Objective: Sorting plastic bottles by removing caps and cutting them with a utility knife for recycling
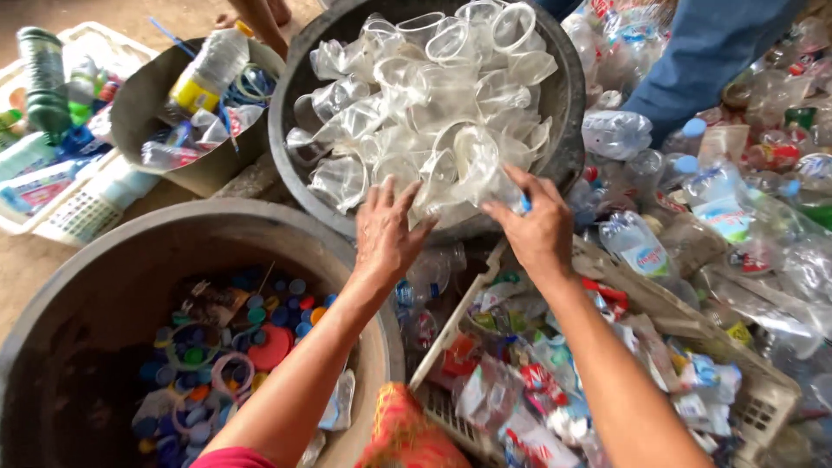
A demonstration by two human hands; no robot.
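Observation:
My left hand (387, 234) reaches with spread fingers toward the near rim of a dark round tub (563, 104) piled with clear plastic cups (433, 95). It holds nothing. My right hand (536, 227) is at the same rim, its fingers closed on a crumpled clear plastic cup (485, 169) at the pile's edge. Both forearms stretch up from the bottom of the view.
A big grey tub (104, 286) at lower left holds coloured bottle caps (234, 347). A white basket (763, 399) at lower right holds wrappers and bottles. A smaller tub (143, 100) with bottles sits upper left. Loose bottles (719, 191) and another person's blue trouser leg (711, 52) are at right.

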